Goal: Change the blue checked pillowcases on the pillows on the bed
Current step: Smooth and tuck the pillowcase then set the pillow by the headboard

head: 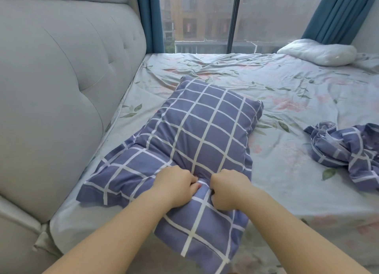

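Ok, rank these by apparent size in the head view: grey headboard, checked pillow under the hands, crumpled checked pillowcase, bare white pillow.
1. grey headboard
2. checked pillow
3. crumpled checked pillowcase, cut by the frame edge
4. bare white pillow; farthest from the camera, so its rank is unsure

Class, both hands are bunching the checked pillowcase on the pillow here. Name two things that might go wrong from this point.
1. The left hand and right hand pinch the checked pillowcase at one small spot in its middle. Pulling hard there might drag everything along rather than slide the case off.
2. The crumpled pillowcase on the sheet has the same pattern, so used and fresh cases could get mixed up.
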Demonstrator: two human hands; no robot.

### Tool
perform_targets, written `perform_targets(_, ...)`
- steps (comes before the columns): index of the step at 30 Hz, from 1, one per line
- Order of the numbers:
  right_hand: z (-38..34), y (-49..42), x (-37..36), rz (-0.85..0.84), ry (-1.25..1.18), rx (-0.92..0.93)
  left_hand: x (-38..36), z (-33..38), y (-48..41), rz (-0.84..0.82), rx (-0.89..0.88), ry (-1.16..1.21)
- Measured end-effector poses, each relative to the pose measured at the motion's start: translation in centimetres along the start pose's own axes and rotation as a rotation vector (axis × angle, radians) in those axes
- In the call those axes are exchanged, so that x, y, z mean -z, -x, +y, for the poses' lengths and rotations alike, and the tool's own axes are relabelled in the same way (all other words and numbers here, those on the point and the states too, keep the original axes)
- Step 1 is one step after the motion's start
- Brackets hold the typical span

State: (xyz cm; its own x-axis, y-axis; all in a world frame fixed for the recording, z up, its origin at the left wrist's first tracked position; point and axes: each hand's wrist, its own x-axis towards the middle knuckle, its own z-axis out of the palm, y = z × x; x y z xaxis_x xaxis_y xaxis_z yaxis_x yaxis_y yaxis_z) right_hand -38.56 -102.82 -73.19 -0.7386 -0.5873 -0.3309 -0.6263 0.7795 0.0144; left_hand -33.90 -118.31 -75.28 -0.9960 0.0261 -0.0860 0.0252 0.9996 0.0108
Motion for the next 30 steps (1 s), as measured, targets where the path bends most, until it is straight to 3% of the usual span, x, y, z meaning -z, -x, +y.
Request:
perform_targets(3, 1.1, -3.2, -0.7, -0.048, -0.233, -0.079, -1.1, -0.6, -2.1, 0.018, 0.033, 0.025)
perform_targets(6, 1.8, -6.3, -2.9, 0.054, -0.274, -0.091, -1.9, -1.3, -5.6, 0.002, 0.093, 0.038)
perform_targets(9, 1.7, -5.7, -4.5, 0.183, -0.197, -0.081, -2.1, -0.6, -5.1, 0.064, 0.092, -0.033)
perform_targets(14, -1.1, -0.6, -5.8, 0.162, 0.140, -0.052, -3.9, 0.3, 1.0, 0.133, -0.036, -0.029)
perform_targets(17, -1.3, -2.4, -5.7, 0.254, 0.037, -0.113, -4.2, -0.3, -1.4, 0.123, -0.016, -0.027)
perform_targets(18, -1.2, -3.2, -5.1, 0.186, -0.025, -0.126, -4.2, -0.5, -2.9, 0.129, 0.001, -0.036)
perform_targets(21, -1.5, -5.5, -4.3, 0.229, -0.205, -0.240, -4.0, -0.9, -5.7, 0.099, 0.034, -0.071)
perform_targets(24, -2.2, -3.7, -5.7, 0.189, -0.173, -0.197, -4.0, -0.2, -3.2, 0.082, 0.034, -0.050)
perform_targets(27, -2.9, -0.1, -7.1, 0.283, -0.104, -0.140, -4.2, 0.6, 0.9, 0.082, -0.019, -0.018)
perform_targets(29, -3.2, 1.0, -6.8, 0.268, -0.226, -0.159, -4.2, 0.6, 1.5, 0.070, -0.031, -0.006)
perform_targets(30, -3.2, 0.1, -6.6, 0.296, -0.141, -0.156, -4.3, 0.3, 0.8, 0.076, -0.022, 0.002)
